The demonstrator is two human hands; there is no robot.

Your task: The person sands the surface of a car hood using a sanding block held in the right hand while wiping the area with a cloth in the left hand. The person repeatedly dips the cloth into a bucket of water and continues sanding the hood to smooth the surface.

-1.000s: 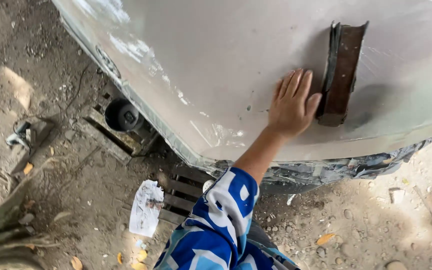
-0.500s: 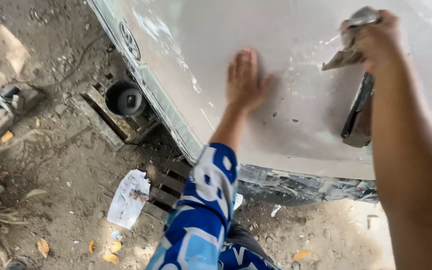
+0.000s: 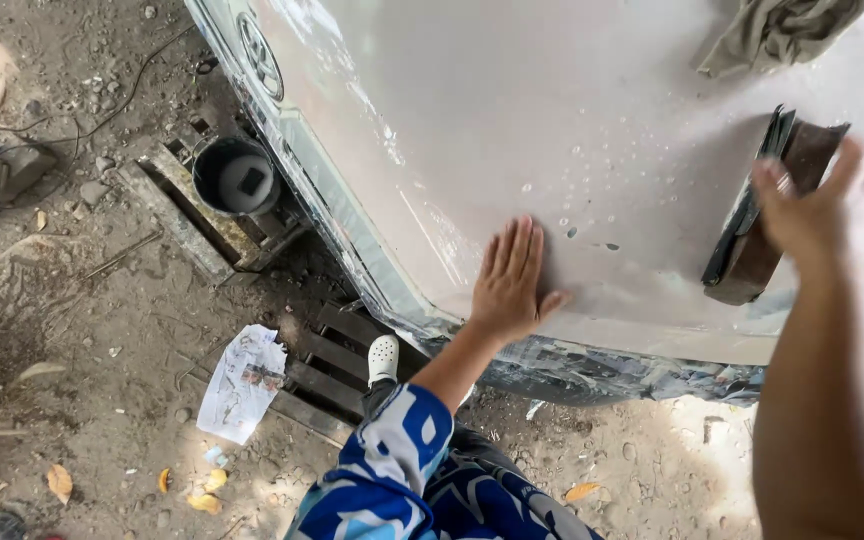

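Since half a second ago your right hand (image 3: 814, 212) has let go of the grey-green rag (image 3: 778, 32), which now lies bunched on the panel above and beyond that hand, and has dropped to the dark sanding block (image 3: 760, 226). Your fingers are spread and blurred over the block's outer edge; you cannot tell whether they already grip it or only touch it. The block stands on its edge against the pale primed body panel (image 3: 572, 110), tilted, just to the inner side of your right hand.

Your left hand (image 3: 509, 281) has stayed flat on the panel, open, fingers together and thumb out, palm pressing the surface with a few water droplets (image 3: 574, 220) just beyond the fingertips. It sits well apart from the block, nearer you and to its left.

Below your left wrist, your white shoe (image 3: 383, 358) rests on a dark wooden pallet (image 3: 322, 375). Further left of that hand a crumpled printed paper (image 3: 243, 381) lies on the dirt, and beyond it a black bucket (image 3: 235, 176) stands beside the panel's taped edge.
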